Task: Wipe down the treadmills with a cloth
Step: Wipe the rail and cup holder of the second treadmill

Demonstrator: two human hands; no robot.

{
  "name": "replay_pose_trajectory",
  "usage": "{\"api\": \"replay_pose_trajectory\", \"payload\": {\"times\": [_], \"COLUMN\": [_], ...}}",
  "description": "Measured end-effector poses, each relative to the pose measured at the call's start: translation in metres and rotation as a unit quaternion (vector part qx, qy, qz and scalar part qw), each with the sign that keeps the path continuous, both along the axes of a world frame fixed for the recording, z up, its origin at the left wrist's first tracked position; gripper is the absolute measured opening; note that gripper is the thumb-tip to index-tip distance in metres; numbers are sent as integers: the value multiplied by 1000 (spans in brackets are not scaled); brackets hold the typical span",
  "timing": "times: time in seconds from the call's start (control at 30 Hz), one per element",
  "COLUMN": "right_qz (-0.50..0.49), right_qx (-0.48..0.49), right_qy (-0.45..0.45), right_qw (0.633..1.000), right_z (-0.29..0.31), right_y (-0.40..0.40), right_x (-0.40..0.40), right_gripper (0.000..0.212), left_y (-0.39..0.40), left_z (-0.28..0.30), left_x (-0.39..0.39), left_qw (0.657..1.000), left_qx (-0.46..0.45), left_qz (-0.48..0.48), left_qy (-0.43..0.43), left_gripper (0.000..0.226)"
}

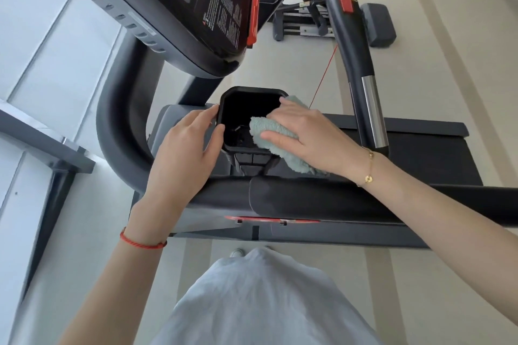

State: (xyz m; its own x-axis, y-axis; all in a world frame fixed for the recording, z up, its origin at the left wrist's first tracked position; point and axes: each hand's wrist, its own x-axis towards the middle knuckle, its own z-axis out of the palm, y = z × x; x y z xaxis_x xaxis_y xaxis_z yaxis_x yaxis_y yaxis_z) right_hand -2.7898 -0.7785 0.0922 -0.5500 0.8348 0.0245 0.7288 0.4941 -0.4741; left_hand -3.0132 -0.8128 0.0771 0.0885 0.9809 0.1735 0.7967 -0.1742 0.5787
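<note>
Head view, station: a person stands at the side of a treadmill [420, 148], leaning over its padded side rail [308, 199].
Cloth: a pale green terry cloth [276, 143] lies folded over the right-hand rim of a black square cup holder [246, 92], part hanging outside the rim and part dipping into the well.
Right hand: right hand [305, 131] lies flat on the cloth, fingers [280, 137] spread and pressing it down onto the rim rather than clenched round it.
Left hand: left hand [185, 143] braces the opposite wall of the holder, fingers curled lightly against its outer edge, carrying nothing.
Step in hand: wiping the cup holder, judged from the cloth's position.
Done: cannot be confirmed; no surface shows a visible wiped mark, and the dark plastic hides dust at this angle.
Left: apparently the console panel [218, 8], the upright handle [361, 70] with its chrome grip, the belt deck, and any further machines.
</note>
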Motion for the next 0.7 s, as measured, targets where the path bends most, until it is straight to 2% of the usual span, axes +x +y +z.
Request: {"api": "replay_pose_trajectory", "payload": {"times": [0.17, 0.27, 0.43, 0.6, 0.7], "right_qz": [-100, -158, -241, -306, -360], "right_qx": [-3, 79, 219, 179, 132], "right_qy": [116, 143, 114, 53, 56], "right_qw": [988, 974, 939, 933, 922], "right_z": [0, 11, 43, 54, 43], "right_y": [-31, -53, -87, -138, -171], "right_x": [-2, -1, 11, 21, 24], "right_gripper": [49, 38, 37, 41, 41], "left_y": [-8, -15, -23, -30, -38], "left_z": [7, 13, 27, 34, 34], "left_x": [1, 1, 10, 31, 49], "left_qw": [1000, 999, 991, 969, 952], "left_qx": [12, 28, 39, 68, 74], "left_qz": [-16, -42, -125, -237, -298], "left_qy": [9, 9, 3, -3, -10], "left_gripper": [42, 40, 37, 35, 29]}}
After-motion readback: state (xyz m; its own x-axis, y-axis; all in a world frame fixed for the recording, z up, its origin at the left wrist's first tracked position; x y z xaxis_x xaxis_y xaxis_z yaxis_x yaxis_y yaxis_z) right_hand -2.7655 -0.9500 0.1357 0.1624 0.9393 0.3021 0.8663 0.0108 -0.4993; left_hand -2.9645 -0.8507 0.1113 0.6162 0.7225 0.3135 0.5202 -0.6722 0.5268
